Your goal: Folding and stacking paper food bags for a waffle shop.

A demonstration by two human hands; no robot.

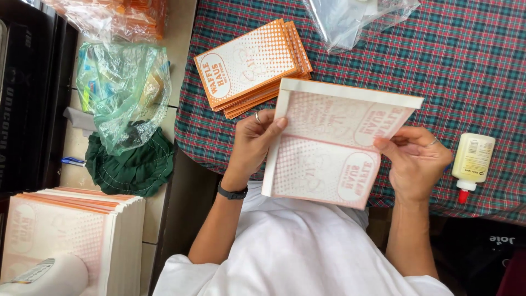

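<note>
White shirt (296, 246) fills the bottom centre, closest to the lens, and both forearms rise from it to a paper sheet (334, 145) held up at mid-frame. Left hand (255, 142) pinches the sheet's left edge, thumb on the near face and fingers curled behind, a ring on one finger and a dark wristband below. Right hand (419, 159) closes on the right edge the same way, thumb pressed against the print. Held at both sides, the sheet stays taut and lifted above the table, apparently so a fold along the top strip can be worked; that strip already bends back as a plain white flap. It is thin, matte paper, pale orange dots with oval labels showing in reverse, as if seen through from the back. Beyond it, upper centre, a stack of finished bags (255, 66) lies fanned on the plaid cloth (471, 66), bright orange and flat, within easy reach. A glue bottle (472, 161), cream plastic with a red tip, lies on its side at right, just beside the right hand. Clear plastic wrap (356, 19) crumples at the top edge. At lower left stands a thick pile of unfolded sheets (71, 235); above it a greenish plastic bag (123, 87) rests on dark green fabric (131, 164)
</note>
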